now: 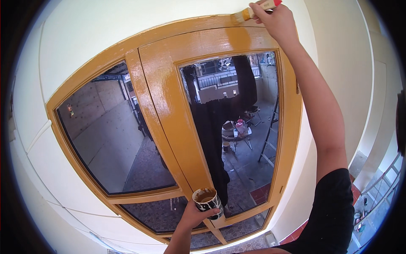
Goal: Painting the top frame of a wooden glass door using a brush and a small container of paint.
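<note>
Near the top of the head view, a paintbrush [243, 15] was gripped by the right hand [275, 19], its tip laid against the upper edge of an ochre frame [177, 29] — just beside the cream wall [127, 19]. Well below, a paint cup [207, 206] was clasped in the left hand [195, 216]. The wall could be smeared by an upward slip; the glass [262, 114] could be splashed — were the cup tipped.

1. A red-tipped paintbrush [245, 15] carries small print on its pale wooden handle [268, 5], too tiny to read with certainty.
2. A round, black-and-white cup [210, 206] of brown paint [205, 195] shows pale streaks on its side; lettering or drips, it cannot be told.
3. No wording is clearly legible.
</note>
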Available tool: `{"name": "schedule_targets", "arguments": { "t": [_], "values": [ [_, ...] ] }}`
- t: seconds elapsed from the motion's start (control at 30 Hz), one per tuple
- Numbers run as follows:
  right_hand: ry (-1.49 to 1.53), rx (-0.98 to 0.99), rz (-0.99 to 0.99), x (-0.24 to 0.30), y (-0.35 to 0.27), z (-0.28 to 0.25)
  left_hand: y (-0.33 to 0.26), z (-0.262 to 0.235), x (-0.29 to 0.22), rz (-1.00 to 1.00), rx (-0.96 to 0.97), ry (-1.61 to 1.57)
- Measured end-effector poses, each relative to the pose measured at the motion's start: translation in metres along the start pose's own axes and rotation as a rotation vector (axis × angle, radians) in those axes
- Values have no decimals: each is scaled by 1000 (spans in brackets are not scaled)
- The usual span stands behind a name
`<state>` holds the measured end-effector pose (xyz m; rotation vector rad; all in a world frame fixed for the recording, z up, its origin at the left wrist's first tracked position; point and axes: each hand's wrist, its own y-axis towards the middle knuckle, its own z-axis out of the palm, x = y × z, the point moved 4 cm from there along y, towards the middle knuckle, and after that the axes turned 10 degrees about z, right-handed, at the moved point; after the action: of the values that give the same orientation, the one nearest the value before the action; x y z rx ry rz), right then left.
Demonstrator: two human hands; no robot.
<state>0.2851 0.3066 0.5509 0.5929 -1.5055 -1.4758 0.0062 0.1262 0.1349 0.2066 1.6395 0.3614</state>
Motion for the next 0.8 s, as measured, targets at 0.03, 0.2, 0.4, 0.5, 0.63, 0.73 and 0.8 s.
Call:
{"name": "schedule_targets", "arguments": {
  "t": [0.03,0.2,0.4,0.5,0.63,0.73,0.8],
  "values": [
    [-61,-10,-34,-17,7,2,0,0,1,0,-10,-10],
    [-210,-24,-19,-44,16,-15,0,-1,2,-32,-24,-24],
    [-186,-38,16,-63,19,-35,4,2,8,-15,-8,-21],
    [-99,-83,32,-66,20,-44,6,5,4,-20,10,-12],
    [-19,-105,9,-56,15,-49,6,6,2,16,-9,-35],
    [-335,-118,-41,-64,20,-42,7,9,-3,30,-12,-21],
    [-281,-167,-211,-49,14,-31,7,9,-3,38,-26,-15]
  ]
}}
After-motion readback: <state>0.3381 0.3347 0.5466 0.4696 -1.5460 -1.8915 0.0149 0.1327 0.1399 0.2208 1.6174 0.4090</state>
